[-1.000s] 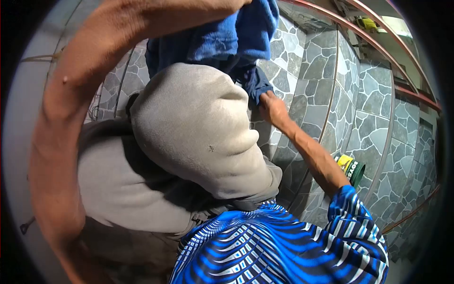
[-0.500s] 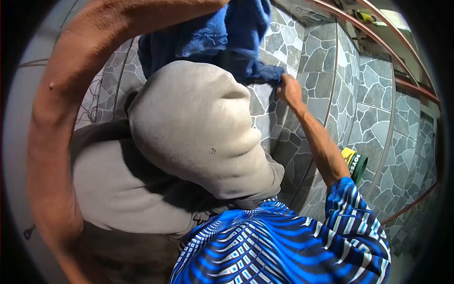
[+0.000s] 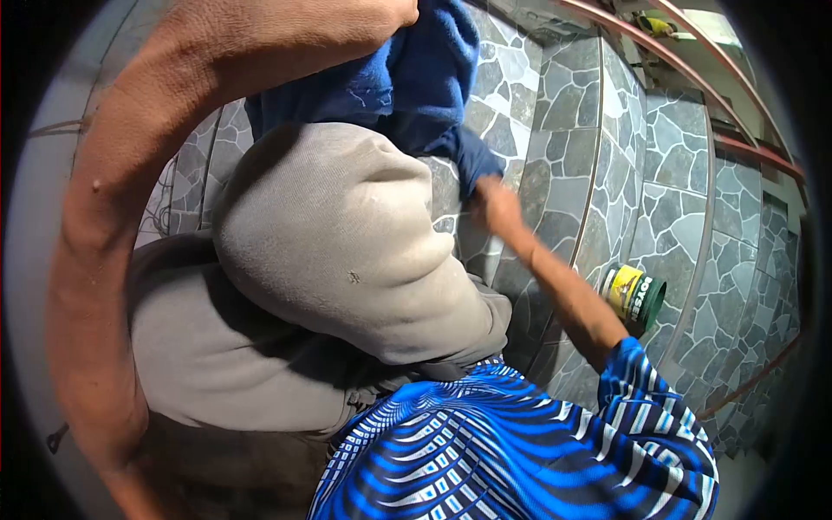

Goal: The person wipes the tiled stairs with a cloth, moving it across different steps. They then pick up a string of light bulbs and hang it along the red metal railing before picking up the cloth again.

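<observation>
Because the right hand (image 3: 498, 208) grips only a narrow, bunched end of the blue cloth (image 3: 426, 82), just beyond the bent knee (image 3: 321, 230), a hard pull may slip it free or strain the fabric. The left hand (image 3: 399, 14) is mostly cut off at the upper edge; its grip cannot be determined.

Lettering, right side of frame: round dark-green paint bucket with a yellow label panel (image 3: 635, 296). White block capitals on its green band, set steeply aslant: "BOYSE", ending unclear, possibly one more letter where the side curves away. Smaller print on the yellow panel, left of the capitals: too small to read.
</observation>
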A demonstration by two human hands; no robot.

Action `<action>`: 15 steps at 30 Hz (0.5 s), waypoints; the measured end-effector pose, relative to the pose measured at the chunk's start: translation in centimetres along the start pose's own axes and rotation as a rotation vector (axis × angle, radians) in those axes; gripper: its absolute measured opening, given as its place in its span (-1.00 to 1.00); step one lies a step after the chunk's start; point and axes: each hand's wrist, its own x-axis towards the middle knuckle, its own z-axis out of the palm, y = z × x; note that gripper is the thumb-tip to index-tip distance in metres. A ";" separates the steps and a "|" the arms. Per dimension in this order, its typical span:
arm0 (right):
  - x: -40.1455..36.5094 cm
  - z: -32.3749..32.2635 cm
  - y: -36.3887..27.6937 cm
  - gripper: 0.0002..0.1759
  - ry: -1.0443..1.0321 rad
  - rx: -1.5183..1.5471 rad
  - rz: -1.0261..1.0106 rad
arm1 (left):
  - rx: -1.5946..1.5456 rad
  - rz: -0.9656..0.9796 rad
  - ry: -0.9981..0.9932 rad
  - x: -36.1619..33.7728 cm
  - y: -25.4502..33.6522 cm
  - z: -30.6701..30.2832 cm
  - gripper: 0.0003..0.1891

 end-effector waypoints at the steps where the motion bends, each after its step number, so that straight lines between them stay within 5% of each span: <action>1: -0.4 -1.5 -2.5 -0.78 -0.140 0.013 0.032 | -0.059 0.045 -0.030 0.3 -0.7 -0.6 -0.68; 2: -0.5 -3.1 -4.5 -0.80 -0.286 0.031 0.069 | -0.127 -0.034 -0.114 0.5 -1.1 -1.1 -0.67; 4: 0.9 -1.8 -0.1 -0.84 -0.026 0.030 -0.020 | -0.244 -0.206 -0.267 1.5 -0.5 -2.6 -0.67; 8: 3.0 -2.1 3.5 -0.86 -0.147 -0.170 0.165 | -0.302 -0.203 -0.191 0.7 0.0 -0.8 -0.65; 12: -1.9 -2.3 -4.7 -0.84 -0.294 -0.240 0.154 | -0.258 -0.163 -0.178 0.4 -0.2 -1.8 -0.64; 15: -0.3 -1.5 -0.2 -0.83 -0.169 -0.240 0.151 | -0.210 -0.029 -0.125 -0.6 -1.0 -0.9 -0.64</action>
